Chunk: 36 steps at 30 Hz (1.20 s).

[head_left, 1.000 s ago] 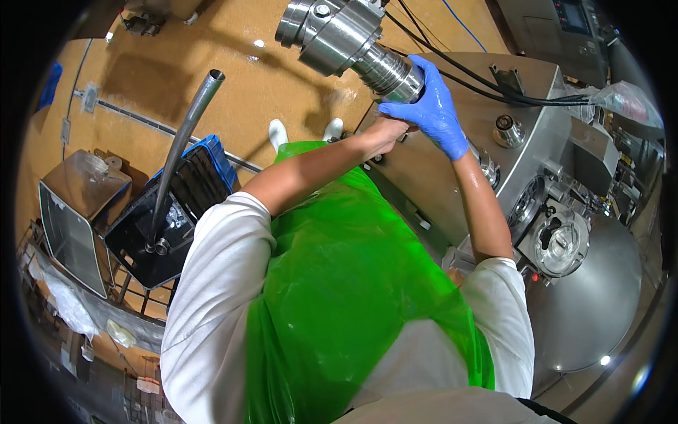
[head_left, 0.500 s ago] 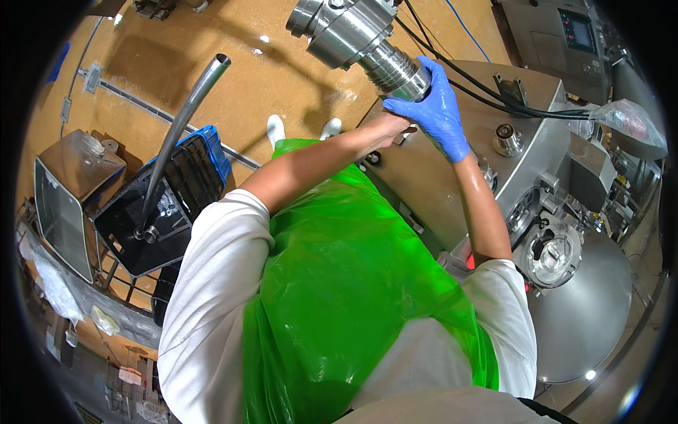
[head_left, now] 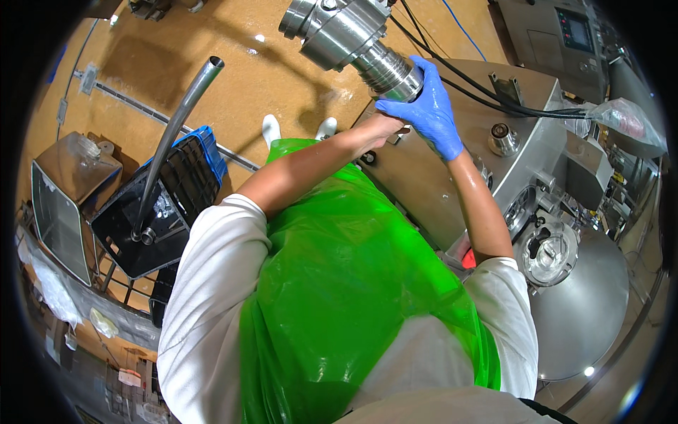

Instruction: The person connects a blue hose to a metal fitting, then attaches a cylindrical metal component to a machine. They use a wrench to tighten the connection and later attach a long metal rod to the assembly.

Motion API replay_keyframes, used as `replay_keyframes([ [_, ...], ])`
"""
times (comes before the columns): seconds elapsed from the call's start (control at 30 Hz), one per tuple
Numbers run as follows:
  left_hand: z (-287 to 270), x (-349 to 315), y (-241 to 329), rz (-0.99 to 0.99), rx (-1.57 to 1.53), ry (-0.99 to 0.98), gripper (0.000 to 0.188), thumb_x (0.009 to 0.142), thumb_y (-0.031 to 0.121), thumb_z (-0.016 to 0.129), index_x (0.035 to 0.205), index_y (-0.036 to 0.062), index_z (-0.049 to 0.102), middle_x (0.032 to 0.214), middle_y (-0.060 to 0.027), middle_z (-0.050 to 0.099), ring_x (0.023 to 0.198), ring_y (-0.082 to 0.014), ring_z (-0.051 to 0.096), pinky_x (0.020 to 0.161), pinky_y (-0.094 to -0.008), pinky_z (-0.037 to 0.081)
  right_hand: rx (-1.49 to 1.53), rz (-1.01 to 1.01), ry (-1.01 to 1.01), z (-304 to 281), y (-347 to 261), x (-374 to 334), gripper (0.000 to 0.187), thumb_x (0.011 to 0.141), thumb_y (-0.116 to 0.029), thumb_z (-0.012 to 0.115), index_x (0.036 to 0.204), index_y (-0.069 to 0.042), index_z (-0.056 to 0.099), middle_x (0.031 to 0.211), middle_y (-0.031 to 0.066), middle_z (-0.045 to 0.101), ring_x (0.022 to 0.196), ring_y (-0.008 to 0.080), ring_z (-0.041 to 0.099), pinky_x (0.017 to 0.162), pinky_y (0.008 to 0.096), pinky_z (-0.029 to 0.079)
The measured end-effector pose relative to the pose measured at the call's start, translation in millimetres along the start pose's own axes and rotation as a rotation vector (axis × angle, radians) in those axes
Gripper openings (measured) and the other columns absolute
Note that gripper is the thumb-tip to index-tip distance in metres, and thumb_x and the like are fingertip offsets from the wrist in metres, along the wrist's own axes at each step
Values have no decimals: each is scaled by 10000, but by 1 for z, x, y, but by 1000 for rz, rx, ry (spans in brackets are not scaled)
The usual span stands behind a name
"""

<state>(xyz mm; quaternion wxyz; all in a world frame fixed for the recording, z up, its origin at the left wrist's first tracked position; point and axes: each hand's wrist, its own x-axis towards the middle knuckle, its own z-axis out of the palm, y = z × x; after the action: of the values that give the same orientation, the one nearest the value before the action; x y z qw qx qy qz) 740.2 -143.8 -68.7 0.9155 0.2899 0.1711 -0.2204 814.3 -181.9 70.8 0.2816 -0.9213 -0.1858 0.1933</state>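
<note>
A heavy steel machine part (head_left: 346, 35) with a ribbed, threaded-looking neck points down toward me at the top middle. Round the end of this neck, my right hand (head_left: 429, 109) in a blue glove is closed, thumb on the near side and fingers along the far side. My bare left hand (head_left: 383, 131) is just below, close against the glove. Its fingers are mostly hidden, so what they hold does not show. Right of the gloved hand, a small round steel fitting (head_left: 503, 140) stands on a steel machine housing (head_left: 452, 191).
Black cables (head_left: 480, 88) cross the housing's far side. A round-openinged steel fixture (head_left: 547, 251) sits at the right. On the left are a black crate (head_left: 116, 244) holding a long bent steel pipe (head_left: 180, 116), a blue crate (head_left: 212, 152) and a steel bin (head_left: 60, 226).
The whole view has shifted slightly, moving things a little left. My hands keep their places at the steel neck's end, with almost no visible change in grip.
</note>
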Motion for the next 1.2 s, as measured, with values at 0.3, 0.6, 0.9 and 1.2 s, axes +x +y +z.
replay_keyframes([
  [0.3, 15, -9, 24, -49, 64, 55, 309, 840, 161, 685, 1135, 120, 600, 1112, -15, 612, 1049, -165, 557, 896, -368, 467, 24, -60, -4, -2, 2, 5, 954, 523, -478, 856, 1245, 10, 466, 1116, 175, 590, 1021, 262, 586, 891, 362, 468],
  [0.6, 19, -18, 37, -126, 125, -120, 292, 784, 237, 739, 1019, 72, 688, 1064, -25, 657, 1067, -130, 529, 920, -346, 385, 647, 434, -444, -9, 72, 64, 558, 930, -515, 445, 1199, -38, 551, 1085, 71, 601, 936, 167, 568, 864, 329, 460],
  [0.9, 25, -25, 43, 59, 29, 7, 152, 763, 182, 757, 852, 77, 694, 875, 4, 642, 872, -110, 575, 734, -234, 432, 2, -94, -247, -8, -13, 27, 752, 738, -399, 750, 1288, 8, 438, 1200, 115, 543, 1079, 201, 532, 938, 332, 436],
  [1.2, 18, -21, 44, -143, 140, -58, 272, 807, 188, 719, 1036, 46, 679, 1047, -47, 664, 1029, -136, 577, 941, -298, 416, 746, 82, -302, -26, 34, 45, 692, 825, -389, 681, 1332, -11, 399, 1228, 121, 525, 1121, 187, 511, 990, 328, 379],
])
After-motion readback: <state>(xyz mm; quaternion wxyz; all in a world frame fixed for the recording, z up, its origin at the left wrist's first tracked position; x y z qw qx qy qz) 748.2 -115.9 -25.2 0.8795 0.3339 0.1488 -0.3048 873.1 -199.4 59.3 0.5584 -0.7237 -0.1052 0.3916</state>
